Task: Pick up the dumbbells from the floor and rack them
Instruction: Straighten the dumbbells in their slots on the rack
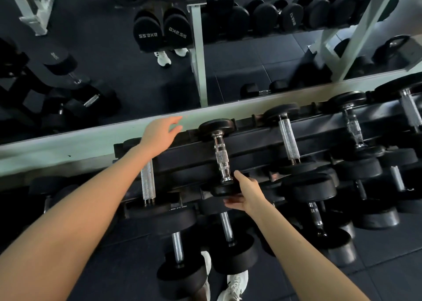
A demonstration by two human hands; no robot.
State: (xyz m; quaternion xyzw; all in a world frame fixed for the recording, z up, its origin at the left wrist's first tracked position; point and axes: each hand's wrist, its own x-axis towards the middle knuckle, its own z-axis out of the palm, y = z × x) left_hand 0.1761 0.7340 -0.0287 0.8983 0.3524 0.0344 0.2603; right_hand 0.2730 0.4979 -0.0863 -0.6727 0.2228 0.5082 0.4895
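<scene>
R hand [245,193] by racked dumbbell [220,154]

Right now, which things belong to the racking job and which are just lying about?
Job: dumbbell, rack, right hand at the dumbbell's near head, left hand.
Lying about: other dumbbells, mirror, shoes.

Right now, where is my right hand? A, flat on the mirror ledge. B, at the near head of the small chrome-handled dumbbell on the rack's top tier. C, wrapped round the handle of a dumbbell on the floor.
B: the right hand sits against the near head of the small chrome-handled dumbbell on the rack's top tier, thumb up beside the handle.
</scene>
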